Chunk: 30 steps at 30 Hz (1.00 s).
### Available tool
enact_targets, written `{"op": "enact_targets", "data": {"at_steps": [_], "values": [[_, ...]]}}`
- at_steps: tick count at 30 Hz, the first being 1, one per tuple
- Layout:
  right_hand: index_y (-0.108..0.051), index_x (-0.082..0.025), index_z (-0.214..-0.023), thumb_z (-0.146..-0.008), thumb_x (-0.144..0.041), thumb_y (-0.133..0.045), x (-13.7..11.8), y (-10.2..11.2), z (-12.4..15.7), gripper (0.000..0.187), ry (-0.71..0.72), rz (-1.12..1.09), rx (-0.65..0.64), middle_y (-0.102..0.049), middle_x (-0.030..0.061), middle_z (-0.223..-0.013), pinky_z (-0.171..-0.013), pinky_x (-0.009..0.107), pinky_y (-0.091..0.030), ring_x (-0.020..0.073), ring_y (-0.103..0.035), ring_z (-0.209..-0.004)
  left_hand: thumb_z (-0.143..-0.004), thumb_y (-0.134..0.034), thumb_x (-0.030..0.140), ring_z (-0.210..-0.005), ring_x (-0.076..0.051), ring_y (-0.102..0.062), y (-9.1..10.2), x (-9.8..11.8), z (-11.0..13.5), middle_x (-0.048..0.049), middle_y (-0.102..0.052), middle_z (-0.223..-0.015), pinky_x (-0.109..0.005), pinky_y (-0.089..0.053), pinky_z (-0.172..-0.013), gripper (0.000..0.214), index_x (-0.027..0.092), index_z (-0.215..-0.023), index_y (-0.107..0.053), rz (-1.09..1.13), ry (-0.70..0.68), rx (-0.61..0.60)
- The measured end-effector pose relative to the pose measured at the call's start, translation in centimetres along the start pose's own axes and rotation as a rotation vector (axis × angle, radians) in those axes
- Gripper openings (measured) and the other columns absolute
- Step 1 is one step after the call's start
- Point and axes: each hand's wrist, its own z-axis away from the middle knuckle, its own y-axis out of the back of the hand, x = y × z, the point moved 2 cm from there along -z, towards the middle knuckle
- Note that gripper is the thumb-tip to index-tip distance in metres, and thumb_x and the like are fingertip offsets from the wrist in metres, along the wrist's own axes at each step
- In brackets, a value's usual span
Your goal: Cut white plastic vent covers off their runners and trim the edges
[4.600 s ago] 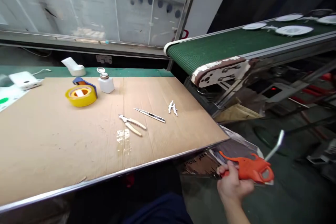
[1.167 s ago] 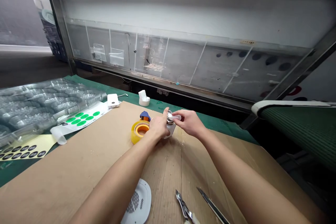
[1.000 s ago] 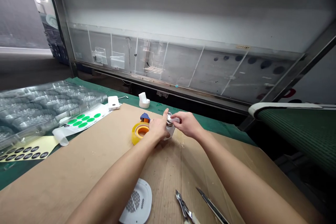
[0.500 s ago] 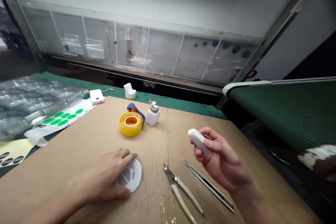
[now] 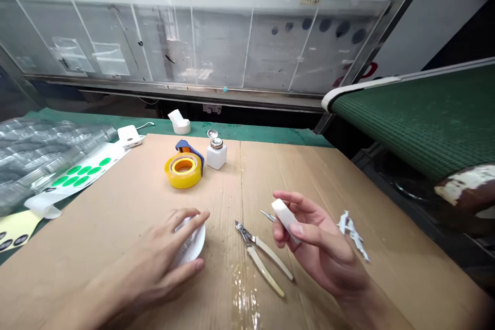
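Note:
My right hand is raised over the cardboard, pinching a white eraser-like block between thumb and fingers. My left hand lies over a round white disc with printing on it, covering its left part. Its thumb and fingers are spread, with the disc's right edge showing between them. Between the hands lie cutting pliers with pale handles, their jaws pointing away from me. The tip of a slim craft knife shows beside my right hand, which hides the rest.
A yellow tape roll on a blue dispenser and a white pump bottle stand farther back. Pale scraps lie on the right. Clear plastic trays and a green-dot sticker sheet are left. A green conveyor belt rises at right.
The view has shifted, bringing the pale scraps into sight. My right hand, still holding the white block, has come lower over the knife. My left fingers have spread farther over the disc.

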Motion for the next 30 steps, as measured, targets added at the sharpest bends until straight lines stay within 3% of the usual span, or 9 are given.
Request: {"op": "enact_targets", "data": {"at_steps": [2, 4, 6, 9, 13, 19, 25, 30], "values": [[-0.075, -0.025, -0.103, -0.071, -0.029, -0.082, 0.5, 0.4, 0.5, 0.033, -0.009, -0.005, -0.008, -0.062, 0.0002, -0.074, -0.06, 0.017, -0.05, 0.0105, -0.061, -0.066, -0.089, -0.049, 0.06, -0.129, -0.038, -0.047, -0.6, 0.9, -0.8, -0.0126, -0.048, -0.145, -0.06, -0.039, -0.107, 0.061, 0.029, -0.141, -0.049, 0.522, 0.061, 0.03], [-0.073, -0.024, -0.102, -0.077, -0.028, -0.078, 0.9, 0.6, 1.0, 0.026, 0.025, 0.079, -0.016, -0.062, 0.0004, -0.08, -0.062, 0.014, -0.049, 0.0089, -0.057, -0.069, -0.091, -0.019, 0.068, -0.114, -0.034, -0.06, -1.6, 2.1, -2.2, -0.0149, -0.054, -0.138, -0.054, -0.054, -0.089, 0.072, 0.025, -0.144, -0.042, 0.89, 0.127, 0.006], [-0.07, -0.026, -0.106, -0.084, -0.028, -0.071, 1.2, 0.4, 1.4, 0.022, 0.105, 0.292, -0.057, -0.06, 0.0009, -0.094, -0.065, 0.014, -0.05, 0.0089, -0.057, -0.074, -0.093, -0.017, 0.059, -0.105, -0.029, -0.065, -3.1, 3.0, -3.6, -0.0149, -0.06, -0.128, -0.048, -0.057, -0.081, 0.065, 0.022, -0.139, -0.044, 1.362, 0.268, 0.002], [-0.064, -0.028, -0.11, -0.09, -0.024, -0.06, 1.7, -0.2, 1.7, 0.021, 0.253, 0.627, -0.139, -0.057, 0.0012, -0.107, -0.07, 0.014, -0.053, 0.0103, -0.059, -0.083, -0.095, -0.019, 0.059, -0.096, -0.028, -0.069, -5.0, 3.3, -4.5, -0.0149, -0.066, -0.113, -0.045, -0.058, -0.076, 0.062, 0.019, -0.131, -0.05, 1.734, 0.357, 0.048], [-0.06, -0.027, -0.113, -0.091, -0.018, -0.059, 2.6, -1.3, 2.0, 0.023, 0.408, 0.921, -0.146, -0.062, 0.0012, -0.106, -0.079, 0.011, -0.054, 0.0119, -0.061, -0.1, -0.095, -0.023, 0.064, -0.091, -0.03, -0.069, -6.3, 2.6, -3.9, -0.0163, -0.069, -0.104, -0.044, -0.058, -0.075, 0.064, 0.016, -0.124, -0.055, 1.862, 0.331, 0.065], [-0.061, -0.017, -0.11, -0.087, -0.009, -0.061, 3.5, -3.0, 2.5, 0.024, 0.606, 1.157, -0.224, -0.065, 0.0051, -0.099, -0.08, 0.017, -0.056, 0.0122, -0.065, -0.089, -0.095, -0.024, 0.065, -0.088, -0.027, -0.07, -6.6, 2.4, -3.5, -0.0148, -0.07, -0.101, -0.041, -0.055, -0.079, 0.065, 0.016, -0.121, -0.058, 1.875, 0.426, 0.092], [-0.062, -0.016, -0.107, -0.09, -0.016, -0.059, 4.4, -3.6, 2.6, 0.017, 0.658, 1.238, -0.249, -0.068, 0.0054, -0.094, -0.074, 0.018, -0.058, 0.0123, -0.068, -0.085, -0.096, -0.024, 0.062, -0.086, -0.025, -0.07, -6.9, 2.6, -3.6, -0.0121, -0.069, -0.097, -0.04, -0.053, -0.085, 0.062, 0.016, -0.118, -0.059, 1.87, 0.428, 0.092], [-0.063, -0.014, -0.105, -0.088, -0.011, -0.062, 4.3, -4.2, 2.6, 0.017, 0.645, 1.211, -0.271, -0.068, 0.0033, -0.095, -0.081, 0.015, -0.055, 0.0086, -0.066, -0.084, -0.096, -0.026, 0.056, -0.083, -0.023, -0.068, -7.3, 2.9, -3.4, -0.0109, -0.066, -0.096, -0.037, -0.052, -0.081, 0.053, 0.017, -0.115, -0.058, 1.835, 0.421, 0.138]]}}
